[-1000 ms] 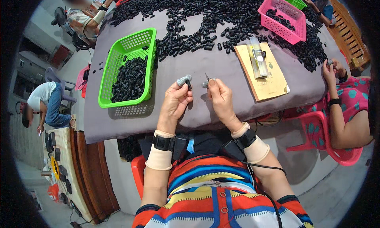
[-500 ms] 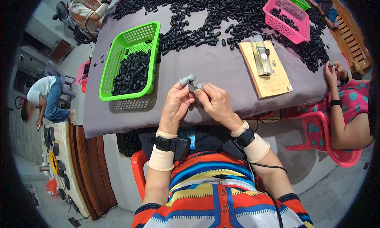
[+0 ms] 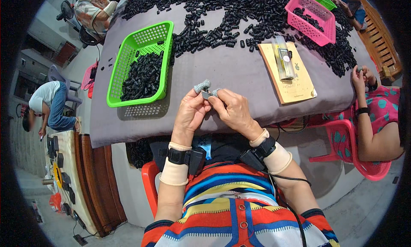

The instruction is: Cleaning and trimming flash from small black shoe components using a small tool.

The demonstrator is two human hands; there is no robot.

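My left hand [image 3: 189,114] and my right hand [image 3: 234,112] meet above the near part of the table, both closed in a pinch. Between their fingertips is a small dark piece with a greyish flat part [image 3: 206,94]; the fingers cover most of it, so its kind does not show. Grey wraps cover the index fingertips of both hands. To the left stands a green basket [image 3: 112,85], partly filled with small black cylindrical parts [image 3: 143,77]. Many more such parts [image 3: 205,37] lie in a heap across the far side of the grey-covered table [image 3: 244,71].
Right of my hands lies a tan notepad [image 3: 295,90] with a clear plastic case [image 3: 284,60] on it. A pink basket [image 3: 327,30] holds more black parts. At the right a co-worker's hands [image 3: 361,77] hold a small piece. Other people are around the table.
My fingers have shifted slightly, and more of the greyish flat part shows between them. My hands stay in nearly the same place.
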